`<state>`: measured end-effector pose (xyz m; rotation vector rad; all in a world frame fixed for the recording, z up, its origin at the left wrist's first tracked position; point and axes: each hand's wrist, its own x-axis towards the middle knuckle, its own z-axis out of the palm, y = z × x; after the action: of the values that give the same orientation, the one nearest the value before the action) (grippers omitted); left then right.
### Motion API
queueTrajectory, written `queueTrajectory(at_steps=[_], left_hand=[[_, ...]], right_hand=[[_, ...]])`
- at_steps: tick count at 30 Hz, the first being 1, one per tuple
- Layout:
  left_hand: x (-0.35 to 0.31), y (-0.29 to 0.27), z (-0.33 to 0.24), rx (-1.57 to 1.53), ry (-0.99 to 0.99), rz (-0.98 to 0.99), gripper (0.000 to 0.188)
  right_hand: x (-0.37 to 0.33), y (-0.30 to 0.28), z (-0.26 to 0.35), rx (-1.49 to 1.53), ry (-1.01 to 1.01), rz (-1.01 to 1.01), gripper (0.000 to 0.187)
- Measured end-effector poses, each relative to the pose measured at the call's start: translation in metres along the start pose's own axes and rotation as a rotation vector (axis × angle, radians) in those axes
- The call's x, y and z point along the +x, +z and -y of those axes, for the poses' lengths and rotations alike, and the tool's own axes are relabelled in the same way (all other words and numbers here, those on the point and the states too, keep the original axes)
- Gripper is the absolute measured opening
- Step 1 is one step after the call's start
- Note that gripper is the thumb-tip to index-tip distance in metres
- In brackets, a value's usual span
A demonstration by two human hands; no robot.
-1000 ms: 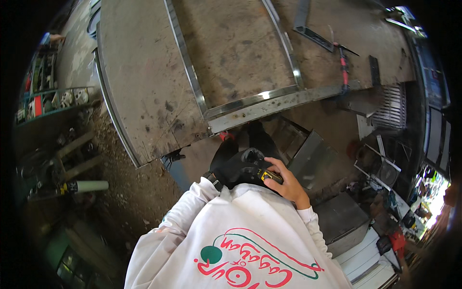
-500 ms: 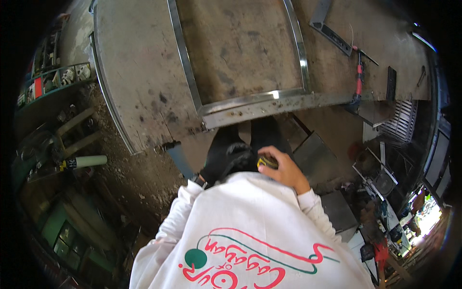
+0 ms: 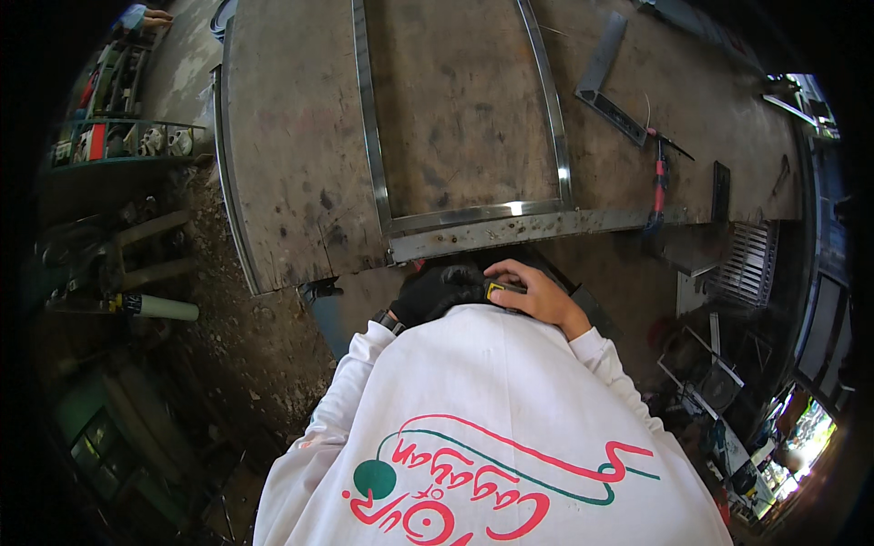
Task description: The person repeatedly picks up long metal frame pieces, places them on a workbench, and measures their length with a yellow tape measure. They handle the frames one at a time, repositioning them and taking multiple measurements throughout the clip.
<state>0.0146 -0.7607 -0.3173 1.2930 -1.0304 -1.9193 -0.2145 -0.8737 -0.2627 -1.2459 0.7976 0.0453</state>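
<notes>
My right hand (image 3: pixel 537 293) is bare and wraps round a yellow and black tape measure (image 3: pixel 494 290), held low in front of my body, just below the workbench edge. Beside it, my left hand (image 3: pixel 435 293) wears a black glove, its fingers curled in close to the tape measure. What the gloved fingers hold, if anything, is lost in the dark. Beyond both hands, a frame of shiny metal tubes (image 3: pixel 473 217) lies on the wooden workbench (image 3: pixel 291 136). Its near bar rests along a metal angle strip (image 3: pixel 492 237) at the bench's front edge.
On the bench to the right are a metal square (image 3: pixel 614 114), a torch with a red handle (image 3: pixel 660 187) and a dark flat bar (image 3: pixel 720 191). A slotted metal panel (image 3: pixel 748 264) stands lower right. A pale cylinder (image 3: pixel 168 308) lies left. Another person's hand (image 3: pixel 157 16) shows far left.
My gloved left hand has come up beside the tape measure in my right hand. Both hands are now nearer the bench edge, and the view has shifted slightly.
</notes>
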Motion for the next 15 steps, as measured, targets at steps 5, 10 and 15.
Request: queueTrajectory(at_steps=[5, 10, 15], left_hand=[[-0.003, 0.002, 0.007, -0.316, -0.029, 0.008, 0.027], [-0.012, -0.004, 0.002, 0.355, 0.45, -0.039, 0.025], [-0.019, 0.001, 0.0, -0.119, 0.028, -0.086, 0.031]], right_hand=[[0.003, 0.002, -0.004, -0.04, -0.027, 0.018, 0.056], [0.0, 0.01, 0.016, -0.052, -0.012, 0.051, 0.058], [-0.003, 0.019, 0.013, -0.104, -0.023, 0.013, 0.053]])
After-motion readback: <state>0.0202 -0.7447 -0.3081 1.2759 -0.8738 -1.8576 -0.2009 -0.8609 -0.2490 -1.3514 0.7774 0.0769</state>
